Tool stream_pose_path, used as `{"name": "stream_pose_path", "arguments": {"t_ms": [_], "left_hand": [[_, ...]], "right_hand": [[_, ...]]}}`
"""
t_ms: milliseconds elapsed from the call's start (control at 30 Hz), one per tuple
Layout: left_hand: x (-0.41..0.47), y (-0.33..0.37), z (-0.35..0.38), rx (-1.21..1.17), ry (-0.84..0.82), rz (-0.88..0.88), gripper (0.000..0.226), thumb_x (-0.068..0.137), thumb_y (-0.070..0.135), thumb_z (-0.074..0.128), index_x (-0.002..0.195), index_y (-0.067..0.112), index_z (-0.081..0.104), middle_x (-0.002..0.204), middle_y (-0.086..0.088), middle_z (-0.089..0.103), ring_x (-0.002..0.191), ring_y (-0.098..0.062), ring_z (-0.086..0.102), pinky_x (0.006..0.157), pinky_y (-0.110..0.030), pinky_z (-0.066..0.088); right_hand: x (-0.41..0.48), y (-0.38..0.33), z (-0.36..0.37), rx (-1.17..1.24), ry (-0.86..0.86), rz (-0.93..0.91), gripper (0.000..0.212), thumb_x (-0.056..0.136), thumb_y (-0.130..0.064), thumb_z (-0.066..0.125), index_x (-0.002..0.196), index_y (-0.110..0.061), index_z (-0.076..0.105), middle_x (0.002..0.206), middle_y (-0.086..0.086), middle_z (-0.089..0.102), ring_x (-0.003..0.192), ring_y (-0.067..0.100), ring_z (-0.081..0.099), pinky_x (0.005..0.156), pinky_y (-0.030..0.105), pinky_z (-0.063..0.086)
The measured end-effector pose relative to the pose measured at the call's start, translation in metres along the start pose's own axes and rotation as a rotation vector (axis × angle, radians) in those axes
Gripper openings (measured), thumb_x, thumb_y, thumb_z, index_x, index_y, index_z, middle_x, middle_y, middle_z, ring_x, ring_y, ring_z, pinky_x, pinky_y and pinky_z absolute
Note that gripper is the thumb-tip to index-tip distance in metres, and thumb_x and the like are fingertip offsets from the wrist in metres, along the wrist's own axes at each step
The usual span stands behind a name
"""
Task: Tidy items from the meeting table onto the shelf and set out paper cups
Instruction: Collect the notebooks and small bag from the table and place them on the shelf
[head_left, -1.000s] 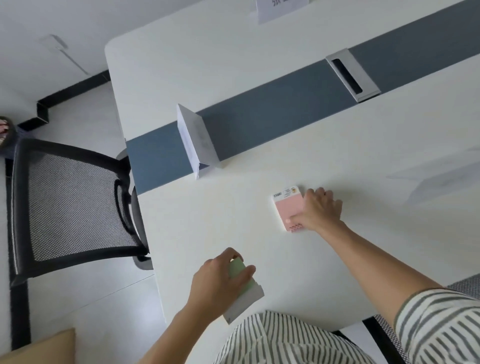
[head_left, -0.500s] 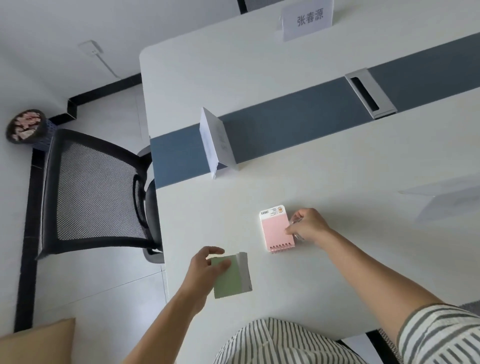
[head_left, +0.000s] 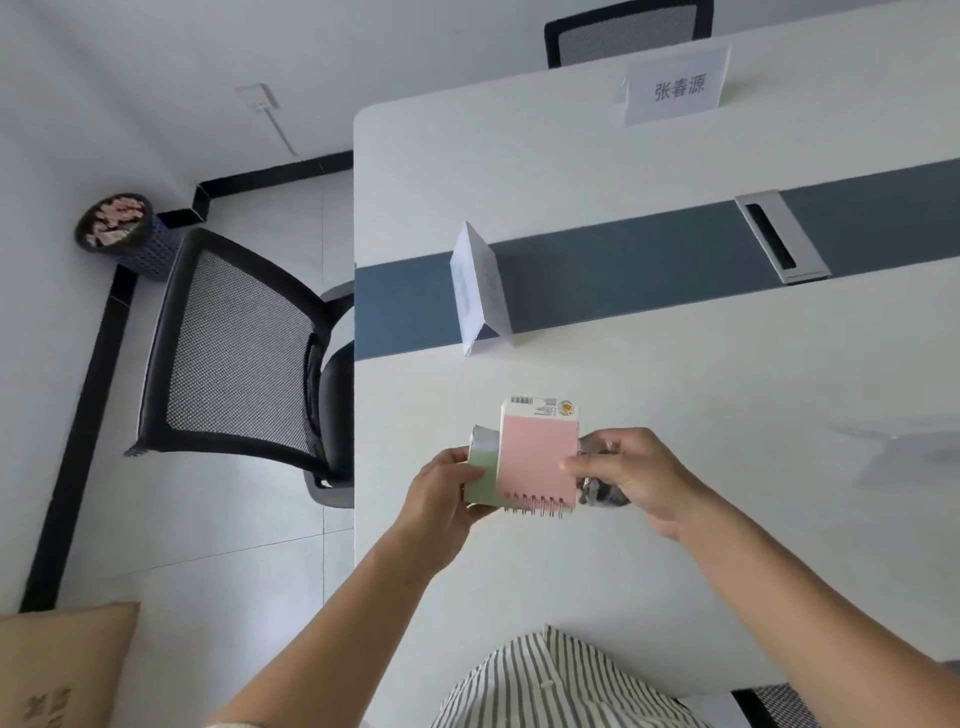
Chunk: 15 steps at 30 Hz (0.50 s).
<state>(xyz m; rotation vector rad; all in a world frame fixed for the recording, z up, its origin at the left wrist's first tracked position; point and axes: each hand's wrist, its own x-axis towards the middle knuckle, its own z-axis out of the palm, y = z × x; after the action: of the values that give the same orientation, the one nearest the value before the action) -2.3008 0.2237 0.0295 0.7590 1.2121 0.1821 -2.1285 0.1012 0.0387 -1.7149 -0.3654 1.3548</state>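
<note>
A pink spiral notepad (head_left: 535, 462) is lifted above the white meeting table (head_left: 675, 395). My right hand (head_left: 631, 475) pinches its right edge, with crumpled clear wrapping bunched in the same hand. My left hand (head_left: 444, 491) grips a green notepad (head_left: 480, 480) by its left side. The pink pad lies over the green one and hides most of it. Both pads are held together in front of me.
A folded white name card (head_left: 480, 288) stands on the table's blue centre strip, another printed one (head_left: 672, 88) farther back. A metal cable hatch (head_left: 782, 236) sits in the strip. A black mesh chair (head_left: 234, 348) stands left of the table, a filled bin (head_left: 117, 226) behind it.
My right hand lifted the pink notepad off the table and brought it over the green one, which my left hand raised to meet it. The view tilted up.
</note>
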Motion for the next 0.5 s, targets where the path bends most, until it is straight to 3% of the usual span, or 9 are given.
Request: {"name": "stream_pose_path", "arguments": {"t_ms": [133,233,333,500], "left_hand": [[-0.015,0.006,0.009,-0.005,-0.053,0.021,0.022,0.094,0.009,0.040,0.093,0.005,0.062,0.077,-0.011,0.063,0.061,-0.021,0.057,0.057,-0.030,0.043],[-0.019,0.007,0.003,0.074,-0.086,0.072,0.033,0.098,0.032,0.044,0.091,0.009,0.068,0.077,-0.011,0.068,0.063,-0.022,0.062,0.063,-0.031,0.045],[-0.017,0.004,-0.005,0.217,-0.040,0.161,0.049,0.085,0.053,0.061,0.099,0.006,0.059,0.082,-0.010,0.067,0.069,-0.026,0.064,0.064,-0.033,0.046],[-0.018,-0.001,-0.009,0.211,-0.008,0.233,0.019,0.098,0.030,0.053,0.092,0.012,0.054,0.076,-0.006,0.065,0.057,-0.019,0.060,0.052,-0.028,0.038]], "right_hand": [[0.000,0.006,0.015,-0.162,0.056,-0.060,0.014,0.077,-0.008,0.078,0.077,0.002,0.068,0.060,0.008,0.059,0.050,0.021,0.053,0.054,0.026,0.045],[0.002,0.010,0.020,-0.365,0.100,-0.120,0.011,0.074,-0.025,0.077,0.071,-0.017,0.071,0.059,0.002,0.066,0.051,0.018,0.057,0.061,0.032,0.046],[0.000,0.010,0.027,-0.532,0.142,-0.151,0.012,0.074,-0.034,0.076,0.069,-0.026,0.068,0.055,-0.008,0.063,0.054,0.009,0.056,0.061,0.027,0.042],[-0.009,0.012,0.036,-0.630,0.138,-0.221,0.017,0.074,-0.044,0.077,0.081,-0.032,0.068,0.076,-0.018,0.064,0.077,0.007,0.059,0.071,0.027,0.044]]}}
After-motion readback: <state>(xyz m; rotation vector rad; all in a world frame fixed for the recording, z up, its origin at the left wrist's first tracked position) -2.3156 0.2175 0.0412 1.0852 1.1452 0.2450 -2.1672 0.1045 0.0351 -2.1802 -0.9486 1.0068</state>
